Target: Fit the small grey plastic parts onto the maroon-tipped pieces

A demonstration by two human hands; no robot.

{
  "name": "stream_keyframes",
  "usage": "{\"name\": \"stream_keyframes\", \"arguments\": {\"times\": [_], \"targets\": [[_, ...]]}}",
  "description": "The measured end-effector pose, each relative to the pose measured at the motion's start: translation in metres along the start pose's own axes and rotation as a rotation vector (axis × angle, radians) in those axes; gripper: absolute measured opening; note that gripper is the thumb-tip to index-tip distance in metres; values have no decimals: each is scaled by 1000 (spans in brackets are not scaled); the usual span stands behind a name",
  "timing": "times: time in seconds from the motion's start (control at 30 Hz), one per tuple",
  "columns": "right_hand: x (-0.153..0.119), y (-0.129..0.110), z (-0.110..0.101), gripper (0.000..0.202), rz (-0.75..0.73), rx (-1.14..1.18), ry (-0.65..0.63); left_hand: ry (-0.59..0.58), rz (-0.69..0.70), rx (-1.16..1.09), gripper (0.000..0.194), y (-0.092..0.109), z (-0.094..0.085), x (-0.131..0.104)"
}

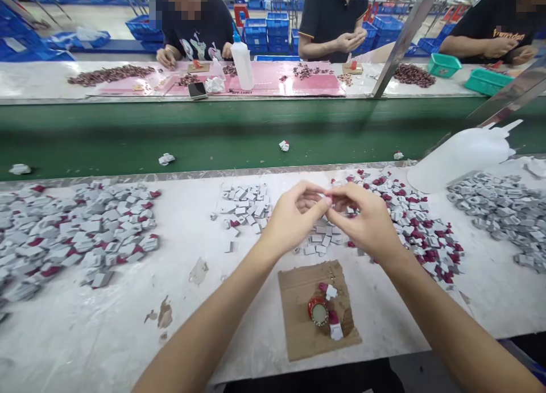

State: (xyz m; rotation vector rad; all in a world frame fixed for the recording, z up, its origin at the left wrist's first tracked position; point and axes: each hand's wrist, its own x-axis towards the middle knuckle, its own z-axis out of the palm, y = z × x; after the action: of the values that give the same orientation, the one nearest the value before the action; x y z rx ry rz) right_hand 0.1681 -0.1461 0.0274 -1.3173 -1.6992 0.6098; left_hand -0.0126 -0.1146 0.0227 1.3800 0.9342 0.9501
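Observation:
My left hand (pixel 294 214) and my right hand (pixel 362 216) meet fingertip to fingertip above the bench, both closed in a pinch. Whatever sits between the fingertips is too small and hidden to make out. Under and behind the hands lie small grey plastic blocks (pixel 245 202). To the right of my right hand spreads a heap of mixed white and dark red pieces (pixel 426 234). Nearer to me is a cardboard square (pixel 294 336) bearing a red bottle cap (pixel 318 311) and two small white-and-red pieces (pixel 335 329).
A large pile of grey and red parts (pixel 85 228) covers the left side. At right are more grey parts (pixel 503 211) and a white plastic container (pixel 460 157) lying tilted. Beyond runs a green conveyor belt (pixel 239 125); co-workers (pixel 333 29) sit across it.

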Motion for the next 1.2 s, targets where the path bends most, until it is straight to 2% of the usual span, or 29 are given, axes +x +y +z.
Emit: {"name": "stream_keyframes", "arguments": {"times": [0.2, 0.3, 0.37, 0.47, 0.6, 0.77, 1.0, 1.07, 1.13, 1.2], "targets": [[-75, -20, -4, 10, 31, 3, -96, 10, -250, -253, 14, -3, 15, -81], [-99, -23, -5, 8, 19, -8, -154, -26, -353, -358, 24, -3, 21, -110], [-108, -26, -5, 18, -3, -23, -169, -26, -372, -394, 31, -3, 24, -122], [-114, -31, -5, 26, 11, 1, -174, 56, -350, -429, 30, -2, 27, -131], [-120, -38, -2, 9, 94, 132, -163, 131, -352, -478, 34, 1, 30, -136], [-131, -44, 4, 12, 167, 206, -105, 197, -356, -438, 34, -1, 36, -149], [-138, -48, 11, 8, 364, 377, -73, 209, -307, -420, 29, -2, 45, -160], [-139, -49, 10, 10, 427, 454, -59, 154, -319, -365, 29, -1, 41, -161], [-142, -48, 6, 10, 459, 460, -54, 129, -315, -218, 29, -3, 28, -159], [-148, -45, -3, 8, 426, 365, -62, 251, -278, 75, 29, -9, 6, -153]]}}
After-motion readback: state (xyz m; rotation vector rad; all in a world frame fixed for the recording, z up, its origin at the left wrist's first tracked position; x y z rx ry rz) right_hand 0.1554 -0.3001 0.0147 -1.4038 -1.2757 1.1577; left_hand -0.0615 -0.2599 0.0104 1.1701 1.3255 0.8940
